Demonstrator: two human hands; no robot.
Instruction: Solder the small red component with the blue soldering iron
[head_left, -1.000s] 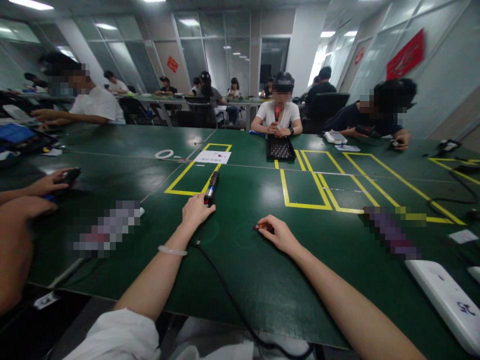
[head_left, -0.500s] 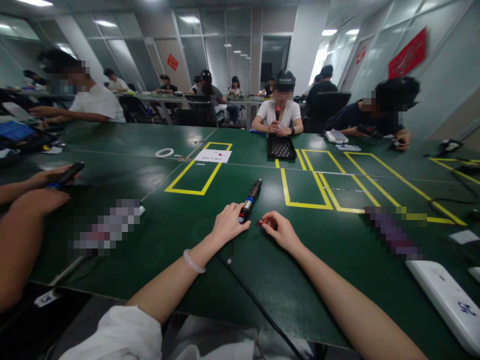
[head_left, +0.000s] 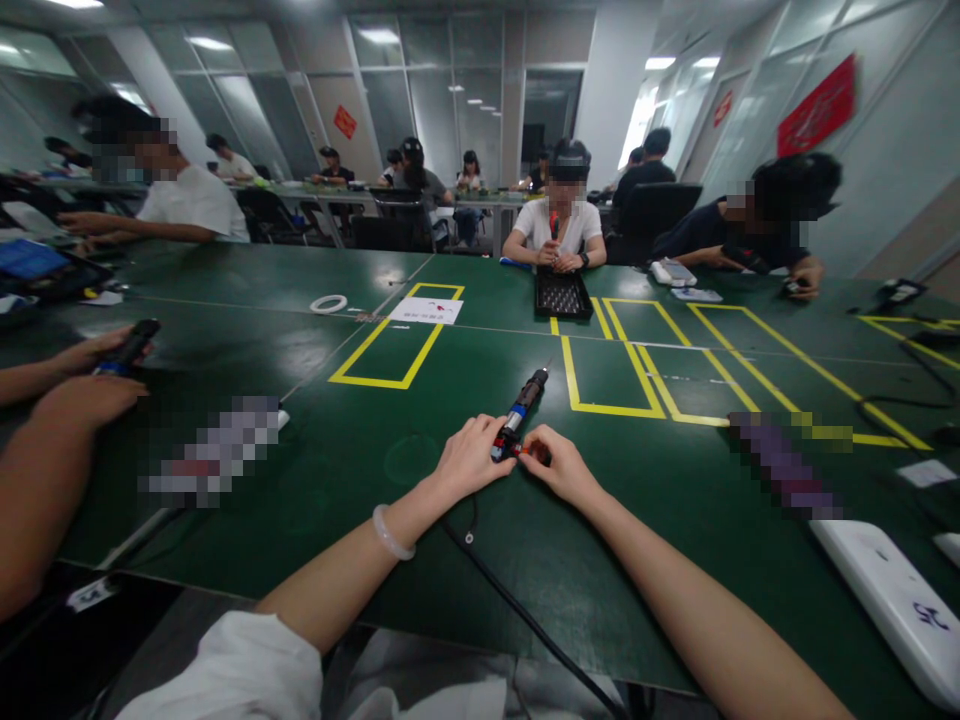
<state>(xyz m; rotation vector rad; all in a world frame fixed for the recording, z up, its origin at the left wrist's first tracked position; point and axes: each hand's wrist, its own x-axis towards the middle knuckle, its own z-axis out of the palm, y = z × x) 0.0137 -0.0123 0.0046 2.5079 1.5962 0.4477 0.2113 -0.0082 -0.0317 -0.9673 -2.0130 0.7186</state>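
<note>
The green tabletop (head_left: pixel 330 450) is viewed from the wearer's head, close above its near edge, forward and down, with glass partitions (head_left: pixel 427 110) included beyond.

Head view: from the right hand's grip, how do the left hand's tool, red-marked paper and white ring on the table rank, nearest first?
1. Tool, in the left hand.
2. Paper, ahead, leftward.
3. White ring, left of the paper.

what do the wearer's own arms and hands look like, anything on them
Both hands are bare, without gloves. Above the left hand, a pale, translucent bangle circles the wrist; a loose white sleeve covers the upper arm. The right hand has no bangle, and no sleeve shows there.
</note>
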